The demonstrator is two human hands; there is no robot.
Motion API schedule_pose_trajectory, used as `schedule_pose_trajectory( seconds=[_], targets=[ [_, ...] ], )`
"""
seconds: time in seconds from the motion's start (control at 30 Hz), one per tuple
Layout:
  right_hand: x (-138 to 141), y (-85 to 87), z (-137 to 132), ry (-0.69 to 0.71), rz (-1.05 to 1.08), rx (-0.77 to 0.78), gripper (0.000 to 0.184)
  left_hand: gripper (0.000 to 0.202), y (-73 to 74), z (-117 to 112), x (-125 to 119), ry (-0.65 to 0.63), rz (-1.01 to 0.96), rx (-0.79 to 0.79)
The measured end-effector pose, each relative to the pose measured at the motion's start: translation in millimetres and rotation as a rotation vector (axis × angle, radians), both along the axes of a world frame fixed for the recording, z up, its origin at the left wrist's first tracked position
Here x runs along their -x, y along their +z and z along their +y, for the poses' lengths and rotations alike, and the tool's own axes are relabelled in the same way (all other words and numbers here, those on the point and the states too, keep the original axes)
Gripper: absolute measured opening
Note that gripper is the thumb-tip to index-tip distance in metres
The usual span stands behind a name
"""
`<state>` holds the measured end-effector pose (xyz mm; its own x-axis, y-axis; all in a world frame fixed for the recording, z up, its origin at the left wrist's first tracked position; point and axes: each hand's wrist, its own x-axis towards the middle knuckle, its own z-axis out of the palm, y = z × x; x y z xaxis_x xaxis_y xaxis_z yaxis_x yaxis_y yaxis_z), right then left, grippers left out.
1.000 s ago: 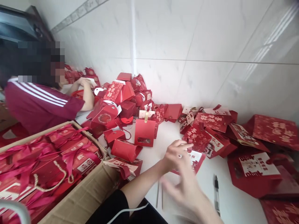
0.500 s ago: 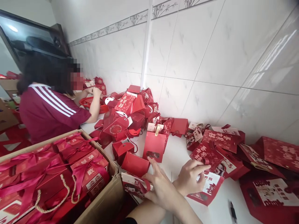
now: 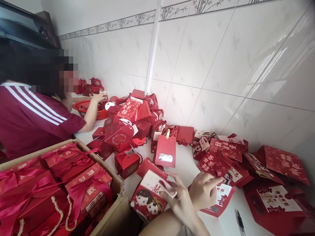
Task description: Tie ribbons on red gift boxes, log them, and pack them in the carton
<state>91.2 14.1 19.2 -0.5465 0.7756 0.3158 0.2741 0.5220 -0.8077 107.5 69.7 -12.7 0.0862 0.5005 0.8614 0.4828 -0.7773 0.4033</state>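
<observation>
At far left, a co-worker in a maroon shirt with white stripes reaches over a round red plastic basket. Nearer, an open brown cardboard carton keeps ribbon-tied red gift boxes packed snugly together. Right of it, a loose heap of folded red paper boxes leans for support on itself. Near the middle, a red-and-cream paper box with a cartoon couple is tilted, gripped at its top by the right hand, which crosses over the left forearm. The left hand pinches the ribbon loop on a red-and-white paper box, probably because it serves as handle. Farther right lies a black-tipped pen.
</observation>
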Motion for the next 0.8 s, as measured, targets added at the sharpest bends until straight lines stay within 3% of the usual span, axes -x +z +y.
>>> schedule_pose_trajectory(
  seconds=[0.13, 0.33, 0.53, 0.7, 0.8],
  targets=[
    [-6, 4.3, 22, -0.189, -0.018, 0.052, 0.021, 0.041, -1.5, 1, -1, -0.017, -0.033, 0.049],
    [1, -3.6, 29, -0.096, -0.227, -0.093, 0.016, 0.044, -0.8, 2, 0, -0.029, -0.014, 0.036],
    [17, -10.0, 20, -0.153, -0.368, -0.304, 0.023, 0.039, 0.9, 5, 1, -0.011, -0.030, -0.092],
    [14, -1.4, 26, -0.269, -0.277, -0.468, 0.044, 0.040, 0.4, 4, -1, -0.006, -0.046, -0.056],
    [9, 12.4, 27, -0.317, -0.185, -0.498, 0.041, 0.041, 1.2, 1, -2, -0.008, -0.076, -0.014]
  ],
)
